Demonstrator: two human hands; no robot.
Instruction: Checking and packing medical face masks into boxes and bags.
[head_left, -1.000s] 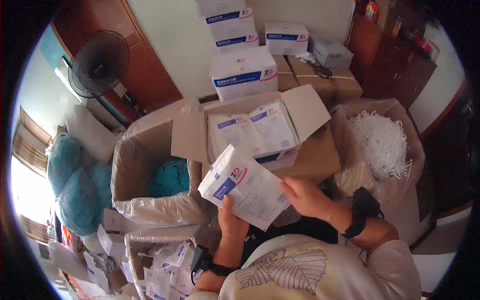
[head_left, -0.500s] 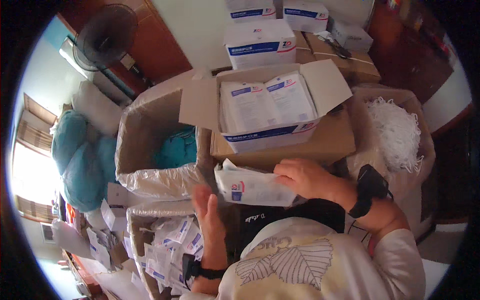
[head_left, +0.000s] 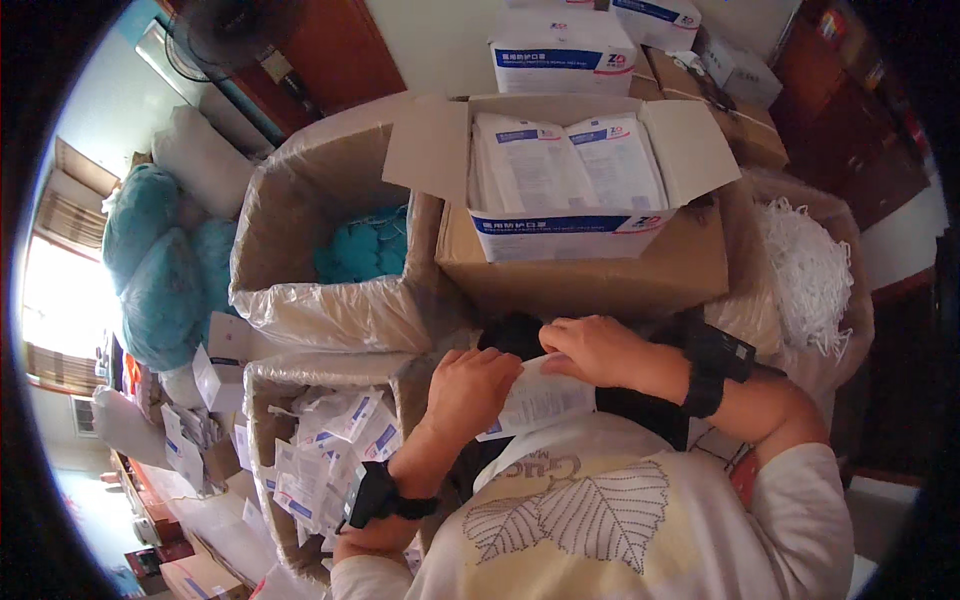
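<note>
A flat white packet (head_left: 545,402) with small print is held close in front of my body. My left hand (head_left: 474,392) grips its upper left edge with the fingers curled over. My right hand (head_left: 602,350) is closed on the upper right edge, its fingertips near those of the left. Both hands hide the packet's top edge and corners. Beyond my hands, an open white box with a blue band (head_left: 570,240) holds two visible upright rows of similar packets (head_left: 535,165), its side flaps spread. It rests on a brown carton (head_left: 660,270).
At left, one lined carton (head_left: 330,300) holds teal pieces (head_left: 365,245); a nearer one contains loose packets (head_left: 340,440). White cord loops (head_left: 808,275) fill a carton at right. Closed white boxes (head_left: 560,60) are stacked behind. Teal sacks (head_left: 160,270) lie far left.
My left hand has come from beside the packet to grip it. The packet has been drawn nearer my body and turned, now showing a finely printed side. The view has shifted slightly.
</note>
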